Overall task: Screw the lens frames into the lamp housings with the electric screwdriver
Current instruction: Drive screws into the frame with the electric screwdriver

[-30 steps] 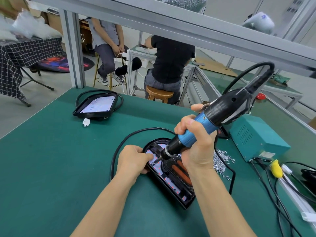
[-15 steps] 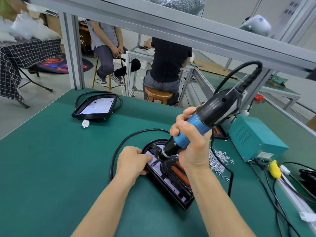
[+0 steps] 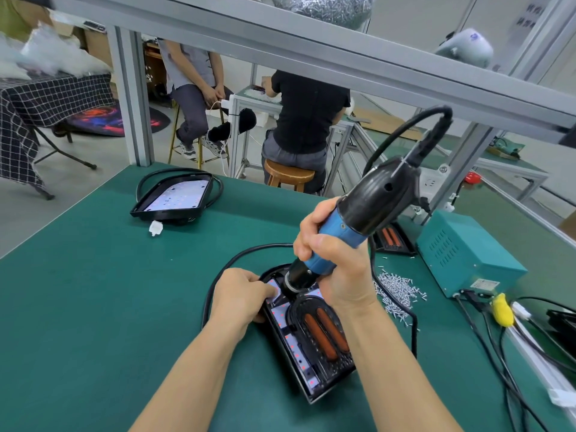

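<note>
The right hand (image 3: 335, 266) is wrapped fully around the blue grip of the black-and-blue electric screwdriver (image 3: 349, 232), fingers and thumb curled tight. The tool is tilted, its black cable end up and to the right, its tip down on the far left corner of the black plastic lamp housing (image 3: 307, 335). The left hand (image 3: 240, 299) rests on the housing's left edge beside the tip, fingers bent onto the rim; whether they pinch a screw cannot be told.

The housing lies flat on the green bench mat (image 3: 93, 307), just in front of the person. Inside it sits a pale LED board with red dots and a black oval lens frame (image 3: 318, 330) carrying 2 orange elongated lenses.

A loose pile of small silver screws (image 3: 397, 291) lies just right of the housing. A teal metal power supply box (image 3: 464, 254) stands further right. A second black housing with a bare white board (image 3: 176, 198) lies well apart at the far left.
</note>
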Tool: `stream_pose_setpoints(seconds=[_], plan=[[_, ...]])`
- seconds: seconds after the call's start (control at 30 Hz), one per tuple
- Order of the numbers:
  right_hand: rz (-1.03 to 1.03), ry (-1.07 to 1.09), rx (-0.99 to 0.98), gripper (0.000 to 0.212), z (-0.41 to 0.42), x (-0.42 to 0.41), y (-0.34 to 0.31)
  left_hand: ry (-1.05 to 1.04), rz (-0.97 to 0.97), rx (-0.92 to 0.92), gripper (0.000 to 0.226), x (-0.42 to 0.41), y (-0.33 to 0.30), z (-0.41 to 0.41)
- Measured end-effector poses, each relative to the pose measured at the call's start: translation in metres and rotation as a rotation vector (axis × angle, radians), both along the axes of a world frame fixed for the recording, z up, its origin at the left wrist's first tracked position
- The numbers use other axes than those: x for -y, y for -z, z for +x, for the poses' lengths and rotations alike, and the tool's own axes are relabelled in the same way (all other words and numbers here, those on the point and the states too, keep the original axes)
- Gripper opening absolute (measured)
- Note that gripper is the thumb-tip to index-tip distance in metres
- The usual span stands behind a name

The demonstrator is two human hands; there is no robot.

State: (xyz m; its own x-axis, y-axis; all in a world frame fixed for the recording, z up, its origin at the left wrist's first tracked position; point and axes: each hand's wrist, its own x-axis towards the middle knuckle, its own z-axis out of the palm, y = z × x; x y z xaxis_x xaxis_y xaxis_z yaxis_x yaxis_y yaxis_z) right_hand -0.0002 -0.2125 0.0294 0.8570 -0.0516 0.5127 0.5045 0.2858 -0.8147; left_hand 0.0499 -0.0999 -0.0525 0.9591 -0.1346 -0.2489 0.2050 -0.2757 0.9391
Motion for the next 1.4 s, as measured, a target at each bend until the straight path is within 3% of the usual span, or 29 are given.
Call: stream_pose_setpoints(seconds=[0.2,0.37,0.47,0.53,0.63,0.77,0.9,1.0,1.07,1.17,1.23,1.4], plan=[[0.012,0.087,0.024,0.023,-0.002,-0.001,-0.001,-0.016,-0.018,-0.004,0.018,-0.001,0.001,-0.002],[0.372,0.274,-0.009,0.026,-0.006,0.014,-0.006,-0.082,-0.101,-0.006,0.017,-0.001,0.004,-0.004],[0.421,0.385,0.037,0.023,-0.016,0.037,-0.018,-0.156,-0.154,0.023,0.009,0.000,0.002,-0.009],[0.421,0.462,0.079,0.025,-0.027,0.052,-0.025,-0.181,-0.141,0.025,0.021,0.000,0.001,-0.013],[0.442,0.550,0.112,0.028,-0.048,0.078,-0.031,-0.139,0.153,0.139,0.041,0.000,0.001,-0.016],[0.426,0.646,0.112,0.029,-0.075,0.108,-0.032,-0.066,0.638,0.382,0.048,-0.002,-0.013,-0.024],[0.433,0.734,0.113,0.023,-0.098,0.134,-0.025,-0.057,0.562,0.789,0.032,0.021,-0.034,-0.037],[0.453,0.766,0.113,0.024,-0.110,0.148,-0.018,0.166,0.453,1.065,0.013,0.067,-0.057,-0.048],[0.474,0.770,0.115,0.025,-0.116,0.153,-0.014,0.434,0.502,1.047,0.015,0.106,-0.063,-0.051],[0.488,0.782,0.122,0.025,-0.125,0.158,-0.010,0.713,0.808,0.977,0.023,0.159,-0.055,-0.049],[0.482,0.791,0.130,0.026,-0.130,0.161,-0.008,0.766,0.954,0.938,0.027,0.179,-0.048,-0.049],[0.461,0.806,0.117,0.028,-0.138,0.167,-0.003,0.782,1.050,0.898,0.016,0.188,-0.042,-0.058]])
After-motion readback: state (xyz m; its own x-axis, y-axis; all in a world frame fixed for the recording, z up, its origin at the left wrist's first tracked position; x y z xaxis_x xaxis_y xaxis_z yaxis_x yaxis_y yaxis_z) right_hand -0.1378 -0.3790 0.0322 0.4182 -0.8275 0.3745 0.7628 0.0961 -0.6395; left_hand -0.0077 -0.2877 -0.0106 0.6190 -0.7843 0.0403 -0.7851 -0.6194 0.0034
